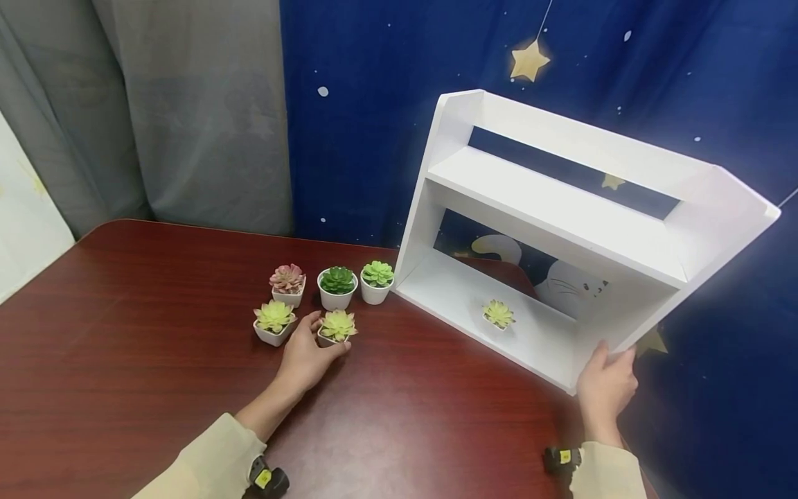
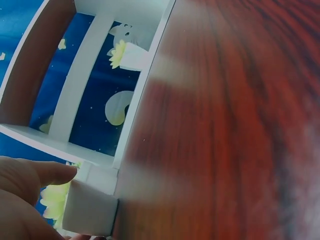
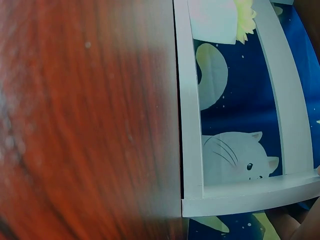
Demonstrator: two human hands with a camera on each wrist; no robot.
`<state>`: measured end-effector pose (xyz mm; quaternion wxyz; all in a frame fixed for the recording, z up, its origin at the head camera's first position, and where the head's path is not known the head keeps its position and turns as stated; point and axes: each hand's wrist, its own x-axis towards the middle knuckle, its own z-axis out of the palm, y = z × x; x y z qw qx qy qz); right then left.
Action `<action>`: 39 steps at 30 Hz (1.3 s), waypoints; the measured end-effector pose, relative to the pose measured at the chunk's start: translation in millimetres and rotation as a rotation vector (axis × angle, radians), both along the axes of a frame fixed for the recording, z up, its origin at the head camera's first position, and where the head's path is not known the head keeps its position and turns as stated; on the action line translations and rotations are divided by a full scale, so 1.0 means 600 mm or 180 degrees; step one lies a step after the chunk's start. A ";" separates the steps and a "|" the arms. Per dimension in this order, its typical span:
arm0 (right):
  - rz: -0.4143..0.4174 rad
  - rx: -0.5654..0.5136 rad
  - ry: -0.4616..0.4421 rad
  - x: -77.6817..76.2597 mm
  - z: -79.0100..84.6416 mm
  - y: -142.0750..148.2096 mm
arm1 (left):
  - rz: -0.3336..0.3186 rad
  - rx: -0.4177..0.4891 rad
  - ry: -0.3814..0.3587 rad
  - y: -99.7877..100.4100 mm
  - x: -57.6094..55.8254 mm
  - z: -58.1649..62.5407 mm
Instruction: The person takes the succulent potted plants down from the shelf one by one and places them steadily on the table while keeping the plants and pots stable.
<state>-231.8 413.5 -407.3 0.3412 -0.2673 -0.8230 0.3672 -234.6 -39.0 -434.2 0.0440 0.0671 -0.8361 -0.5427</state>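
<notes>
My left hand (image 1: 309, 352) has its thumb and fingers around a small potted succulent (image 1: 337, 326) with yellow-green leaves. In the left wrist view that white pot (image 2: 91, 207) stands on the table, its leaves partly behind the hand. My right hand (image 1: 607, 388) grips the lower right side of a white two-tier shelf (image 1: 530, 201), which stands angled on the table. One yellow-green succulent (image 1: 499, 314) sits on the lower tier. A pink succulent (image 1: 287, 283), another yellow-green one (image 1: 274, 320), a dark green one (image 1: 337, 285) and a bright green one (image 1: 377, 281) stand near my left hand.
The brown wooden table (image 1: 156, 346) carries everything. Behind it hang a grey curtain (image 1: 206, 118) and a blue curtain (image 1: 361, 138) with stars and a cat print. A yellow star ornament (image 1: 529, 61) dangles on a string above the shelf.
</notes>
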 end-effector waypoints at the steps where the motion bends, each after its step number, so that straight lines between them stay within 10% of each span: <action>1: -0.0001 0.0002 0.0004 0.000 0.000 0.000 | -0.0010 0.0009 0.0001 -0.001 0.000 0.001; 11: 0.0007 0.0027 0.0041 0.001 0.001 0.000 | -0.0070 -0.0054 0.0226 0.003 0.009 0.023; 22: 0.0014 -0.0006 -0.0013 0.001 0.002 0.000 | 0.0155 0.0030 0.1405 0.054 0.017 0.052; 33: -0.0029 0.0012 -0.0020 0.000 0.001 -0.001 | -0.0477 0.0207 0.1855 0.137 0.019 0.062; 39: -0.0042 0.0053 0.0037 -0.003 -0.003 -0.002 | -0.0896 0.0509 0.1679 0.181 0.011 0.055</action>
